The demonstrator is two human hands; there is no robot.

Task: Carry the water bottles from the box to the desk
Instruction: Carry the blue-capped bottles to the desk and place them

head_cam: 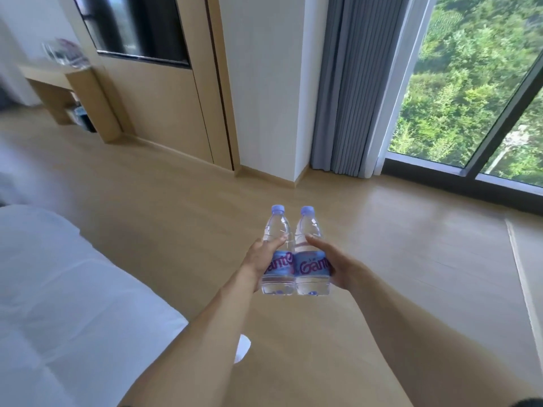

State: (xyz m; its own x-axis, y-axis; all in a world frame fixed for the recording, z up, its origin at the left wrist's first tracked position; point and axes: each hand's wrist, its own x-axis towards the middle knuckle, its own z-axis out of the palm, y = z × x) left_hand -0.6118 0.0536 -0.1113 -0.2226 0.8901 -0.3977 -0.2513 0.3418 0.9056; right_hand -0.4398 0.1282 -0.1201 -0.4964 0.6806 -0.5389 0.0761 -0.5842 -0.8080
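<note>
Left hand (261,257) grips left bottle (279,254); right hand (338,265) grips right bottle (311,254). Bottles upright, touching, mid-air over floor, well short of desk (58,74). Box out of view. Judged mid-carry; placement remaining.

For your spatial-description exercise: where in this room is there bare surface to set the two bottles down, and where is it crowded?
Bare wooden floor runs between the bed, the white column and the window. The desk top at far left looks crowded with blurred items.
</note>
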